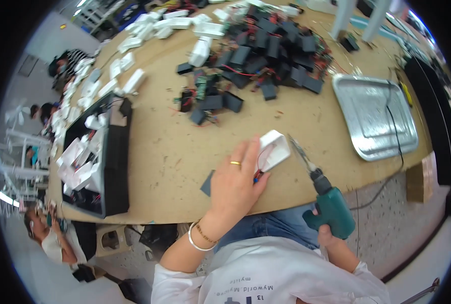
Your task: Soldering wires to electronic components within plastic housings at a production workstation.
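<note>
My left hand (235,180) holds a white plastic housing (273,150) against the wooden table (159,157), near its front edge. Red wires show inside the housing. A gold ring sits on one finger and bracelets on the wrist. My right hand (330,238) grips a green electric screwdriver (326,202) by its handle, below the table edge. The screwdriver's bit (301,152) points up and left, its tip just right of the housing. A dark flat piece (207,183) lies under my left wrist.
A heap of black modules with red wires (266,50) covers the far middle of the table. White housings (134,81) lie scattered at the far left. A black bin (96,157) of white parts stands left. A metal tray (375,116) with a cable lies right. Other people sit at the far left.
</note>
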`<state>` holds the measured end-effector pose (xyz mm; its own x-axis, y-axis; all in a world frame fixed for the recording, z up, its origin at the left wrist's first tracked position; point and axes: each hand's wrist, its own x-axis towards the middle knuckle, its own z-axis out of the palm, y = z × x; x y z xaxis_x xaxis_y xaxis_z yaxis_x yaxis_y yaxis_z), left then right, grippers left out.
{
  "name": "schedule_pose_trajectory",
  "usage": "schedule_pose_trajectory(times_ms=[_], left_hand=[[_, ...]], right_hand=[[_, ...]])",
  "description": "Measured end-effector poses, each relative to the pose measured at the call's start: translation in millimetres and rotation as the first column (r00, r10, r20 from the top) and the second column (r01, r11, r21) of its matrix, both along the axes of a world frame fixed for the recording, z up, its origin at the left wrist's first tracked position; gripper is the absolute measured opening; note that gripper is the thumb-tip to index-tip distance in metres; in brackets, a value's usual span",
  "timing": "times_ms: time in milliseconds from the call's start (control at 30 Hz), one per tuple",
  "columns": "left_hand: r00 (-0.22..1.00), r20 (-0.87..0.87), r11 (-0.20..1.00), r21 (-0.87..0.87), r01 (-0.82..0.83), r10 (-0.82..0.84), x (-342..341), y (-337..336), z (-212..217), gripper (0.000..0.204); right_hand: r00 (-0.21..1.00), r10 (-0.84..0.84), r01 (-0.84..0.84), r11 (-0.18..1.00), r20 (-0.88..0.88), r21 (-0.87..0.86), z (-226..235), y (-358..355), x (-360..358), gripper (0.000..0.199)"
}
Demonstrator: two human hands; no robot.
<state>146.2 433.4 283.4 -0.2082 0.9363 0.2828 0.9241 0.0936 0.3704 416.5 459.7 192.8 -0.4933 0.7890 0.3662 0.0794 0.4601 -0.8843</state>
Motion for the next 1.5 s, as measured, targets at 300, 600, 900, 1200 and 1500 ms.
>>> schedule_pose_trajectory(times_ms=[300,600,900,1200,1500], left_hand=[[0.691,0.455,0.634,0.301,-0.713,0.562,-152.0,-66.3,114.0,0.058],[0.125,-0.487,0.296,0.291,-0.910,0.864,-272.5,-90.2,122.5,0.063],[0.680,-0.731,0.919,-0.306,-0.249,-0.060,-305.7,29.7,77.5,0.020],[0.612,-0.586,0.842,0.283,-0.459,0.531,-326.5,65.1,91.3,0.036],[0.751,-0.532,0.818,-0.173,-0.549,0.392,-342.5,123.8,-20.2,0.058]], right_hand=[[0.991,-0.093,0.041,0.897,-0.096,-0.441,-35.3,-13.1,19.6,0.076],[0.884,-0.254,0.066,0.899,-0.393,-0.433,41.1,32.4,-34.6,0.059],[0.863,-0.312,0.083,0.864,-0.398,-0.497,39.7,39.9,-39.6,0.058],[0.892,-0.332,0.138,0.846,-0.307,-0.516,39.3,40.5,-34.7,0.063],[0.902,-0.290,0.092,0.853,-0.319,-0.514,42.5,37.2,-36.9,0.066]])
